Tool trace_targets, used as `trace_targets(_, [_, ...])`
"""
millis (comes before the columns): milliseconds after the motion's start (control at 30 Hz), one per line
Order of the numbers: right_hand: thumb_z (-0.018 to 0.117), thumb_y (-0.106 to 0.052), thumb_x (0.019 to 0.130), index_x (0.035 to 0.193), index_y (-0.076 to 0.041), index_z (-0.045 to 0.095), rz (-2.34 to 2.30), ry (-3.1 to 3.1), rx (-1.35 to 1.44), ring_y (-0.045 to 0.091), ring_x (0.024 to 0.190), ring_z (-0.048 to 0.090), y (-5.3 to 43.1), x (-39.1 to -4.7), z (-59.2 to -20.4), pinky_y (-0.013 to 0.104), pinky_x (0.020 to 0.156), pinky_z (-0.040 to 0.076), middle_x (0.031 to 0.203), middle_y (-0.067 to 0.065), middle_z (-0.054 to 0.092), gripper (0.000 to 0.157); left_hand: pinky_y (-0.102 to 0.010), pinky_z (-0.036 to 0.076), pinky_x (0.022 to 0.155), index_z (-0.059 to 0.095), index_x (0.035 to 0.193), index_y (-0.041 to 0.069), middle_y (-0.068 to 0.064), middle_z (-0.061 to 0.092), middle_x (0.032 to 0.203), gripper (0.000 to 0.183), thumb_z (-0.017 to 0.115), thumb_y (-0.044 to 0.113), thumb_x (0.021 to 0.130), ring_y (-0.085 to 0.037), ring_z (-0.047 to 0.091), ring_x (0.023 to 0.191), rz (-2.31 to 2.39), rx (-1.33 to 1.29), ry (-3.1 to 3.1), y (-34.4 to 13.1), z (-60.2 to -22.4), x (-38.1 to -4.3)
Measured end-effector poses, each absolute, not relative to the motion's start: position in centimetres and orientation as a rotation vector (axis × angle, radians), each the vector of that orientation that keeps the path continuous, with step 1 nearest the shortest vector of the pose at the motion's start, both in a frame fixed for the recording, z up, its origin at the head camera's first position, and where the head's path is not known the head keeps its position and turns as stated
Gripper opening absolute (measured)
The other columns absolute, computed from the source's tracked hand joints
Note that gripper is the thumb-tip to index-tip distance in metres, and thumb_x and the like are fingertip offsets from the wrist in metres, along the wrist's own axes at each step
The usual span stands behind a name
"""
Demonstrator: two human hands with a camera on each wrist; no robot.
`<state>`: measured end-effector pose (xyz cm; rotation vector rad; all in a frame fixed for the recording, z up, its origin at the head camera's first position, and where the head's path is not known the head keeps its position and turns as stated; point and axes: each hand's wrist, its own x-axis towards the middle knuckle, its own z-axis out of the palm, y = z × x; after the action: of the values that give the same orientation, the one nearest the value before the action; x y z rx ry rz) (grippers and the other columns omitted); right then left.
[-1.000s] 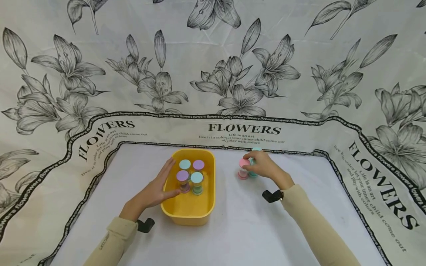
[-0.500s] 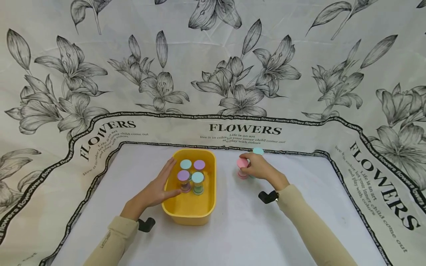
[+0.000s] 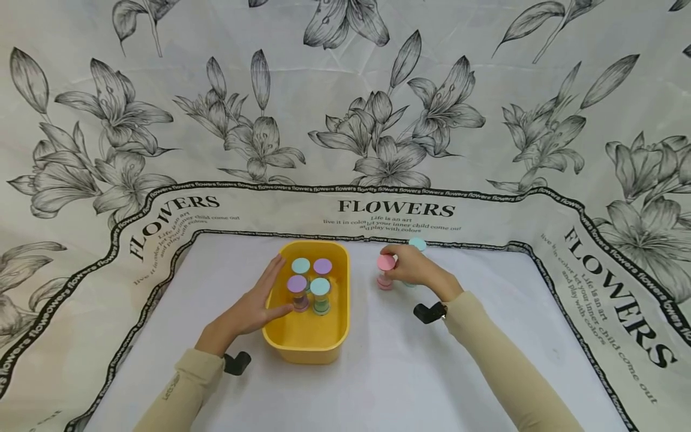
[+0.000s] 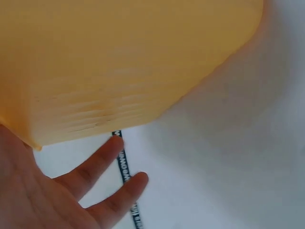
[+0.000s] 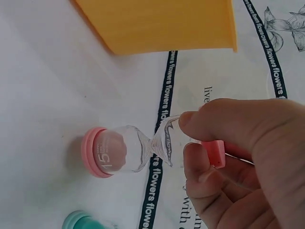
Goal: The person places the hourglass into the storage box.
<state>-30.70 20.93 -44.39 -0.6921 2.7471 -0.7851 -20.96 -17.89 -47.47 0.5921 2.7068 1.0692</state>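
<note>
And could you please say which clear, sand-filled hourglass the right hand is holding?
The pink-capped clear hourglass, pinched by the right hand; the others have purple caps or turquoise caps.

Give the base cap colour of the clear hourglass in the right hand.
Pink: the round base cap shows best in the right wrist view.

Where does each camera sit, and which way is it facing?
Head: on the person's head, looking forward and down over the white table; left hand, right hand and both sleeves show.
Left wrist: on that wrist, facing the outer wall of the yellow bin; part of the left hand shows.
Right wrist: on that wrist, facing the pink hourglass; the pinching thumb and fingers show.
Head and right wrist share the hourglass and the bin.
</note>
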Motion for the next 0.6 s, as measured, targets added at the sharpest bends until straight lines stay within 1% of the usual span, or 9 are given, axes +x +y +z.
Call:
trace_targets(67, [0.077, -0.009, 0.085, 0.133, 0.006, 0.062, -0.812, 2.734, -0.71, 0.022, 0.091, 0.064, 20.6, -30.6, -43.5, 0.033, 0.079, 0.059, 0.118, 0.018, 0.071, 0.052, -0.069, 0.027, 0.119, 0.002, 0.168, 0.018, -0.004, -0.008, 0.175, 0.106, 0.065, 0.059, 0.093, -0.039, 0.013, 0.159, 1.004, 0.604, 2.704, -18.1, -47.1, -21.1])
trace_targets(167, [0.077, -0.009, 0.087, 0.135, 0.007, 0.061, -0.859, 2.73, -0.769, 0.02, 0.083, 0.064, 20.1, -30.4, -42.0, 0.03, 0.074, 0.058, 0.12, 0.019, 0.07, 0.053, -0.069, 0.035, 0.115, 0.003, 0.168, 0.018, -0.003, -0.008, 0.175, 0.106, 0.065, 0.06, 0.092, -0.042, 0.022, 0.156, 0.9, 0.635, 2.71, -18.4, -46.5, -21.2])
trace_targets(233, [0.076, -0.009, 0.087, 0.135, 0.006, 0.061, -0.884, 2.732, -0.821, 0.017, 0.074, 0.06, 19.7, -30.3, -41.0, 0.028, 0.068, 0.055, 0.112, 0.017, 0.071, 0.052, -0.068, 0.038, 0.113, 0.005, 0.168, 0.02, -0.001, -0.007, 0.175, 0.105, 0.065, 0.061, 0.092, -0.043, 0.027, 0.155, 0.849, 0.644, 2.716, -18.6, -46.2, -21.3])
trace_targets(300, [0.076, -0.011, 0.088, 0.134, 0.005, 0.062, -0.905, 2.733, -0.863, 0.015, 0.068, 0.056, 19.2, -30.2, -40.1, 0.026, 0.065, 0.052, 0.105, 0.014, 0.072, 0.051, -0.069, 0.04, 0.112, 0.007, 0.168, 0.022, -0.001, -0.005, 0.175, 0.104, 0.065, 0.063, 0.091, -0.044, 0.029, 0.153, 0.824, 0.654, 2.722, -18.7, -46.1, -21.3])
trace_targets(367, [0.076, -0.013, 0.089, 0.135, 0.003, 0.062, -0.928, 2.715, -0.884, 0.013, 0.068, 0.055, 18.8, -30.0, -39.0, 0.025, 0.063, 0.05, 0.101, 0.012, 0.071, 0.051, -0.069, 0.039, 0.112, 0.009, 0.168, 0.023, -0.002, -0.005, 0.175, 0.104, 0.064, 0.064, 0.091, -0.044, 0.029, 0.153, 0.808, 0.661, 2.733, -18.8, -46.2, -21.3])
trace_targets(400, [0.076, -0.013, 0.09, 0.135, 0.002, 0.062, -0.948, 2.699, -0.886, 0.013, 0.068, 0.055, 18.5, -29.9, -38.5, 0.025, 0.063, 0.05, 0.102, 0.012, 0.071, 0.05, -0.069, 0.038, 0.113, 0.01, 0.168, 0.023, -0.002, -0.004, 0.175, 0.103, 0.065, 0.064, 0.091, -0.044, 0.029, 0.153, 0.806, 0.663, 2.739, -18.8, -46.2, -21.3])
trace_targets(467, [0.076, -0.014, 0.09, 0.136, 0.0, 0.063, -0.98, 2.673, -0.885, 0.014, 0.07, 0.058, 18.0, -29.7, -37.5, 0.026, 0.065, 0.051, 0.111, 0.012, 0.072, 0.05, -0.069, 0.036, 0.114, 0.01, 0.168, 0.022, -0.002, -0.005, 0.175, 0.101, 0.065, 0.061, 0.092, -0.045, 0.028, 0.154, 0.805, 0.671, 2.751, -18.8, -46.4, -21.4])
trace_targets(600, [0.076, -0.012, 0.09, 0.135, 0.0, 0.064, -1.01, 2.643, -0.961, 0.016, 0.073, 0.061, 17.3, -29.5, -36.0, 0.027, 0.068, 0.055, 0.123, 0.015, 0.07, 0.048, -0.072, 0.036, 0.113, 0.012, 0.167, 0.021, -0.002, -0.008, 0.175, 0.098, 0.066, 0.056, 0.093, -0.047, 0.029, 0.153, 0.796, 0.68, 2.766, -18.7, -46.6, -21.6])
